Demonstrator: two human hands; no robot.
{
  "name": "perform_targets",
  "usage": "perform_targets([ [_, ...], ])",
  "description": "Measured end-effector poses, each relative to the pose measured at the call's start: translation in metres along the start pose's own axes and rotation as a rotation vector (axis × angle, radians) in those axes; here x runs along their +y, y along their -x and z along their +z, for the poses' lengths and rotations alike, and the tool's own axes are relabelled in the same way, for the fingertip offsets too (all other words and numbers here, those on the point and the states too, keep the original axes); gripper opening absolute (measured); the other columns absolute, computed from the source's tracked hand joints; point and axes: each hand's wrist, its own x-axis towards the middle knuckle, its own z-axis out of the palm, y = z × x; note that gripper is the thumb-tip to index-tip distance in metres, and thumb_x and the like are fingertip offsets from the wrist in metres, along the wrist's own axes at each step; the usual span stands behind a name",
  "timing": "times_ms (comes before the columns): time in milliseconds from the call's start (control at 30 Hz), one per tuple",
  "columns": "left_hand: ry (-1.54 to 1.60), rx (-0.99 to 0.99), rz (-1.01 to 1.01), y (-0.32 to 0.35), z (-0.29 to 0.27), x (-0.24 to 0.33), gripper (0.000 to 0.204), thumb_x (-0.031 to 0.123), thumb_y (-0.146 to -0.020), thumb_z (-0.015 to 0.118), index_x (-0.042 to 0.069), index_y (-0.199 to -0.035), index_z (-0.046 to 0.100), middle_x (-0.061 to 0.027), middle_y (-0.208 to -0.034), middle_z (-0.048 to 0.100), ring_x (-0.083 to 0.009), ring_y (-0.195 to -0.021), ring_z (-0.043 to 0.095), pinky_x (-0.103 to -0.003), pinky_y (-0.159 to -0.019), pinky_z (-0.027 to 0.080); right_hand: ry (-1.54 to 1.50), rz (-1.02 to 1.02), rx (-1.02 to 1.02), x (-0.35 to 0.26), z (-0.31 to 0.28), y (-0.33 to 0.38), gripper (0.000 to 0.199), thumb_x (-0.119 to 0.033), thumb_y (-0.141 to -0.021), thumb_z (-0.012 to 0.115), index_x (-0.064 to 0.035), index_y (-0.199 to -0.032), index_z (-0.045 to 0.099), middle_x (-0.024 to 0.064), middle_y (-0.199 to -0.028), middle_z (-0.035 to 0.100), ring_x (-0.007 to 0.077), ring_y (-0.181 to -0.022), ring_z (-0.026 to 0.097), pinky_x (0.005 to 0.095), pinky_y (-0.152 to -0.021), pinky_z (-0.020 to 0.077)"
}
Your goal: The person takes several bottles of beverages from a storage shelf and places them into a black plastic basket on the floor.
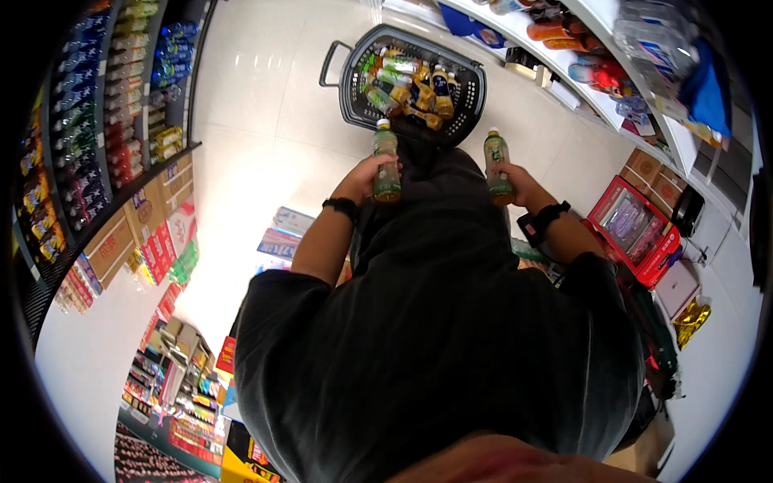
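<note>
My left hand (364, 179) is wrapped round a green-labelled drink bottle (386, 165) with a white cap, held upright just in front of the basket's near rim. A matching bottle (497, 161), slightly tilted, is gripped by my right hand (519, 183), off to the right of the basket. The dark grey plastic shopping basket (348, 95) sits on the floor ahead of my legs, its handle (328, 64) sticking out to the left. Inside it lie several drink bottles (443, 90), some with amber liquid and some with green labels.
Shelves of bottled drinks (125, 97) line the left side, with cardboard cartons (109, 245) below. At the right stands a white shelf unit (680, 137) with more bottles. A red box (636, 229) and brown cartons (644, 173) are close by my right elbow. Pale tiles (250, 88) cover the floor.
</note>
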Motion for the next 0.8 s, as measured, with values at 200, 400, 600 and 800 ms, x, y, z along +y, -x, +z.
perform_targets([
  [200, -0.904, 0.243, -0.019, -0.194, -0.023, 0.019, 0.049, 0.04, -0.069, 0.081, -0.002, -0.091, 0.072, -0.0133, -0.095, 0.071, -0.0254, -0.079, 0.067, -0.039, -0.073, 0.052, 0.055, 0.108, 0.044, 0.024, -0.005, -0.057, 0.044, -0.034, -0.086, 0.07, -0.0124, -0.12, 0.052, 0.0074, -0.103, 0.06, 0.0236, -0.088, 0.062, 0.0452, -0.075, 0.0555],
  [400, -1.381, 0.582, 0.352, -0.346, -0.044, 0.059, 0.055, 0.05, -0.071, 0.074, 0.001, -0.095, 0.073, -0.0215, -0.109, 0.069, -0.0373, -0.098, 0.066, -0.047, -0.085, 0.053, 0.178, 0.123, 0.091, 0.031, -0.042, -0.111, 0.06, -0.034, -0.086, 0.071, -0.0138, -0.137, 0.046, 0.0058, -0.102, 0.059, 0.0224, -0.089, 0.061, 0.0462, -0.073, 0.0559],
  [600, -2.086, 0.255, -0.084, -0.357, -0.036, 0.057, 0.035, 0.033, -0.076, 0.069, 0.004, -0.094, 0.075, -0.0214, -0.106, 0.07, -0.0377, -0.098, 0.067, -0.049, -0.085, 0.053, 0.361, -0.01, 0.117, 0.019, -0.043, -0.182, 0.065, -0.031, -0.084, 0.074, -0.0116, -0.138, 0.044, 0.006, -0.1, 0.06, 0.0223, -0.089, 0.061, 0.0455, -0.069, 0.0569],
  [800, -1.788, 0.327, 0.527, -0.311, -0.064, 0.033, 0.035, 0.032, -0.09, 0.056, 0.003, -0.099, 0.073, -0.021, -0.095, 0.071, -0.0365, -0.09, 0.067, -0.041, -0.082, 0.053, 0.376, -0.05, 0.096, -0.046, 0.015, -0.269, 0.069, -0.03, -0.083, 0.075, -0.0109, -0.14, 0.041, 0.0098, -0.107, 0.059, 0.0231, -0.092, 0.06, 0.0427, -0.069, 0.0558],
])
